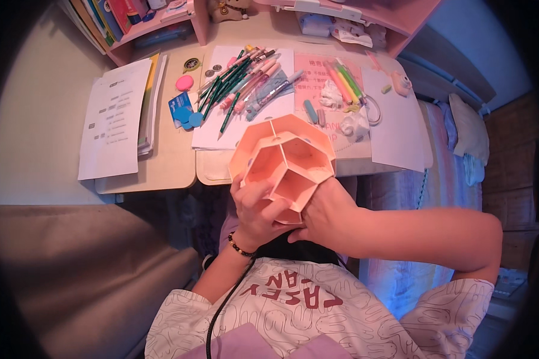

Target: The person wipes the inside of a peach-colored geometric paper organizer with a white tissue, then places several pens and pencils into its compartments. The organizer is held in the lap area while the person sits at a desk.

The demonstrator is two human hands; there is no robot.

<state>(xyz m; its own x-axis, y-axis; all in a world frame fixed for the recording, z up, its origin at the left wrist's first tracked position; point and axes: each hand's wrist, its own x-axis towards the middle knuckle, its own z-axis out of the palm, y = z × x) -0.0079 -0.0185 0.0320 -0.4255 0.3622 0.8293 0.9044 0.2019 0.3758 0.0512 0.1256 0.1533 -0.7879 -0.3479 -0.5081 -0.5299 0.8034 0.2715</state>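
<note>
Just past the desk's front edge I hold a pink pen holder [286, 142] with angular, many-sided walls and dividers. Its compartments face up toward me, and no pens show in them. My left hand [254, 209] is closed round its near left side, with fingers spread over the lower rim and wall. My right hand [329, 209] grips the near right side. The fingertips of that hand are hidden by the holder wall, while its thumb lies below the holder.
Behind the holder, a heap of pencils and pens [239, 84] lies on white paper. Highlighters [347, 84], crumpled tissue [331, 94] and a tape roll [372, 110] sit to the right. Stacked papers [115, 116] and blue discs [188, 118] are left. Pink shelves [200, 24] stand behind.
</note>
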